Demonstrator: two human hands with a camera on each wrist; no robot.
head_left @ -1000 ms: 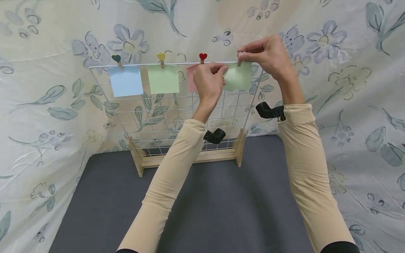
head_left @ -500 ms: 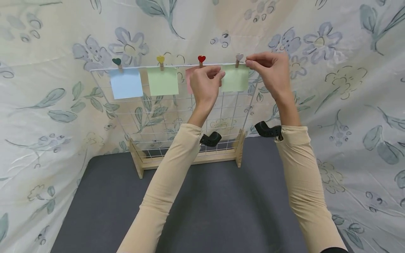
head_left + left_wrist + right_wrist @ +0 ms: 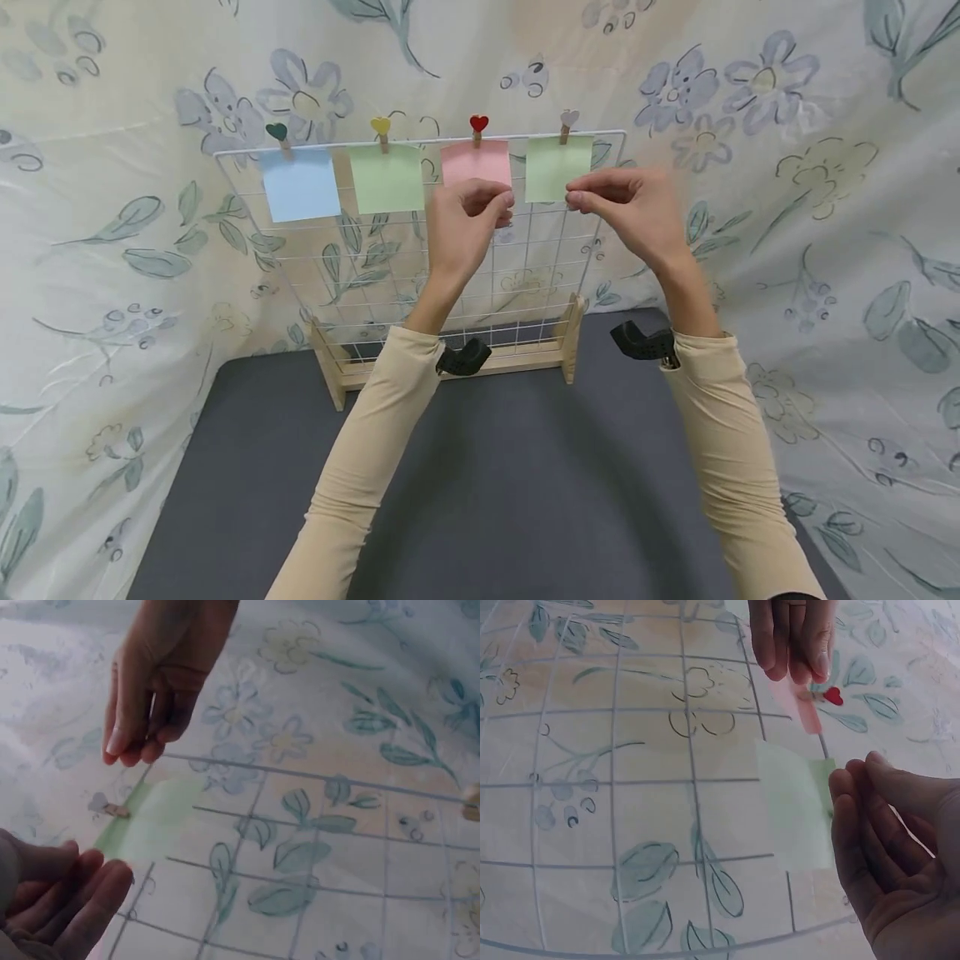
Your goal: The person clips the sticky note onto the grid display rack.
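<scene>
My left hand (image 3: 468, 225) hovers in front of the lower part of a pink paper note (image 3: 476, 162), fingers loosely bent and thumb near the fingertips, holding nothing. My right hand (image 3: 637, 212) overlaps the lower right corner of a pale green note (image 3: 553, 167) in the head view, also with nothing in its fingers. A wooden clothespin with a pale grey heart (image 3: 569, 118) fixes that green note to the top bar of a white wire grid; a red-heart clothespin (image 3: 478, 125) does so for the pink one. The left wrist view shows the green note (image 3: 154, 817) between both hands.
Further left, a blue note (image 3: 302, 187) hangs from a dark green heart clothespin (image 3: 277, 132), and another green note (image 3: 387, 182) from a yellow one (image 3: 381, 127). The grid stands on a wooden base (image 3: 517, 362) on a dark grey table (image 3: 487, 500), before a floral curtain (image 3: 840, 250).
My right hand let go of the grey-heart clothespin and moved down past the green note's right side. The left hand came away from that note, shifting left and lower, uncovering most of the pink note.
</scene>
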